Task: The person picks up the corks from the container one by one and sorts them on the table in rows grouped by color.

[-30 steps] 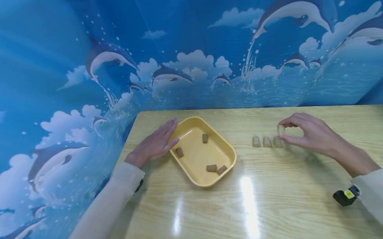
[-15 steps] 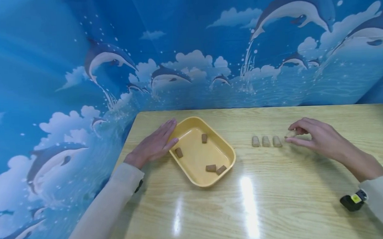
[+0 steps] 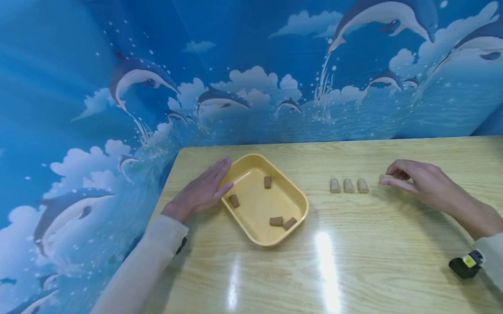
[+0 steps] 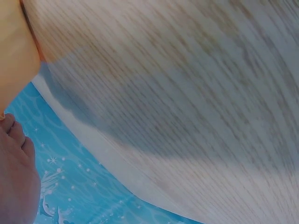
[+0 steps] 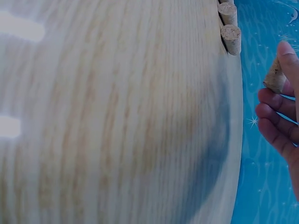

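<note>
A cork is pinched between thumb and fingers of the right hand, just beyond the right end of three corks lined up on the table. The left hand, fingers straight and together, rests against a yellow tray holding four more corks. Behind hangs a dolphin backdrop.

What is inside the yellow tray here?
Inside the yellow tray are four brown corks, two close together at its near end. The left hand covers part of its rim; anything under the corks cannot be seen.
</note>
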A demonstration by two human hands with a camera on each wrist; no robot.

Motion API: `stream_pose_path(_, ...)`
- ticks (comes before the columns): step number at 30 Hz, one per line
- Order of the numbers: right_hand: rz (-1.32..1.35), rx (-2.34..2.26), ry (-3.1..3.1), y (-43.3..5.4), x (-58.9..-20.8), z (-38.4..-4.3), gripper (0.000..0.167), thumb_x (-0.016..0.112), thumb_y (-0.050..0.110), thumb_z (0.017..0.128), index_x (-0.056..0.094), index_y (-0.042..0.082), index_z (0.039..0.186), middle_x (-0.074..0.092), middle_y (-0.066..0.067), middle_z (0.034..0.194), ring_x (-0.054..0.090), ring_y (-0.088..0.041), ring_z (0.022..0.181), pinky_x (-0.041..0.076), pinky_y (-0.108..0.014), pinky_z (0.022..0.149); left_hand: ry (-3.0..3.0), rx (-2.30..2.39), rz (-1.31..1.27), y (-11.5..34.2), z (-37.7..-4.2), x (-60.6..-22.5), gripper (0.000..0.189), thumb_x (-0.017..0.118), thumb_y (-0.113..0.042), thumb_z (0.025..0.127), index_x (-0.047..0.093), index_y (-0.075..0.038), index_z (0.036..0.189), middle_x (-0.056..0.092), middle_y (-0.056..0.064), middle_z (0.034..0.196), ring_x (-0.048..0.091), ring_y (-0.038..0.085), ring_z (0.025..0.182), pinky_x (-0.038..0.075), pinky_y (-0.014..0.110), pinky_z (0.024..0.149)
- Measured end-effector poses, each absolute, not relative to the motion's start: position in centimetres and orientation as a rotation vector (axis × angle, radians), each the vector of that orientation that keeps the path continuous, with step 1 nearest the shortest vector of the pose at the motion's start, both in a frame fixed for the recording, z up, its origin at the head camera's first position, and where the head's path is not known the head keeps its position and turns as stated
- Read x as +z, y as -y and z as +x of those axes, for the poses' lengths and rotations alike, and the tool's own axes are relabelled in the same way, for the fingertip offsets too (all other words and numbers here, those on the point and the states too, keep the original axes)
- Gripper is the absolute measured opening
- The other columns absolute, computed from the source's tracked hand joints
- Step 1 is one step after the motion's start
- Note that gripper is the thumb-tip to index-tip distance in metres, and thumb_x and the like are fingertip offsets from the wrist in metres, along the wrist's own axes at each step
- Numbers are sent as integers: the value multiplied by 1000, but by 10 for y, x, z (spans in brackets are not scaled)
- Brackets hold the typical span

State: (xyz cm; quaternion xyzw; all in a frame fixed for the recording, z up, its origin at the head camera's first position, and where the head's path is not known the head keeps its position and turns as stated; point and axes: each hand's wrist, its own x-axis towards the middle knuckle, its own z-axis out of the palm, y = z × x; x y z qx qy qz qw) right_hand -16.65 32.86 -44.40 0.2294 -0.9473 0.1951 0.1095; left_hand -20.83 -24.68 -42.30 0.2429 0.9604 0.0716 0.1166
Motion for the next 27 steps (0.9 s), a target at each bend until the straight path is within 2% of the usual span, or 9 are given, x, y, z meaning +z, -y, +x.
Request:
stream_pose_path(5,661,564,2822,-328,-445,-167,11,81,21,101,77,12,106,75,8,90,70,-8,79,60,-32,68,-2813,217,707,248,-208,-424,78,19,-65,115,-7,-23,176,-5,-4,185,2,24,173,12,47,141)
stream_pose_path(10,680,543,2821,-327,-448,-169,16,77,17,103,76,7,116,77,2,95,73,-16,82,61,-33,68,-2813,219,705,247,-208,-424,78,19,-65,115,-7,-24,176,-6,-4,185,2,24,173,12,46,141)
stream_pose_path(15,765,527,2737,-328,-453,-170,21,79,5,99,76,7,120,79,-2,101,74,-23,84,62,-35,67,-2812,221,700,247,-208,-423,78,18,-67,115,-8,-25,176,-5,-4,185,1,22,172,13,46,141)
stream_pose_path(21,803,528,2701,-327,-455,-169,31,85,-2,91,77,8,119,77,-7,109,73,-19,82,63,-34,67,-2809,227,708,247,-209,-424,79,18,-67,115,-7,-24,176,-4,-3,185,2,23,172,13,46,141)
stream_pose_path(27,785,585,2848,-324,-455,-170,53,88,-3,86,69,-1,135,71,-19,125,72,-18,85,63,-28,68,-2805,233,718,248,-209,-424,78,17,-67,115,-8,-25,176,-5,-3,185,1,22,172,12,46,141)
